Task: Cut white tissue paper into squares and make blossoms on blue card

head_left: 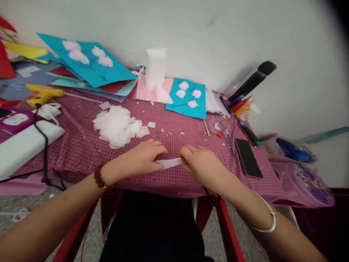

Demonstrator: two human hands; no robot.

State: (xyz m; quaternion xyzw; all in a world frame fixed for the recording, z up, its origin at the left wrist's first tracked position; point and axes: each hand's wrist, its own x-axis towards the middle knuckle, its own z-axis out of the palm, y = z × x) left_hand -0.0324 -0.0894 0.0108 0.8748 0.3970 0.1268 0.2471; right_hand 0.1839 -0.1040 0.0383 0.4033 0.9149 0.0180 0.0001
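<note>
Between my two hands a narrow strip of white tissue paper (pixel 171 163) is stretched above the near edge of the table. My left hand (pixel 145 157) pinches its left end, the fingers partly curled. The right end goes into my closed right hand (pixel 198 162). Just beyond my left hand lies a loose pile of white tissue pieces (pixel 116 125). Farther back stands a white tissue roll (pixel 155 69) with a loose end hanging down. Beside it rests a blue card (pixel 188 97) bearing pale pink paper flowers.
At left are a yellow glue gun (pixel 45 94), a white box-shaped object (pixel 27 149) and a black cable (pixel 45 145). A larger blue flower card (pixel 89 60) tops a paper stack. At right lie a phone (pixel 248 157), a paintbrush (pixel 231 145) and a pink basket (pixel 291 185).
</note>
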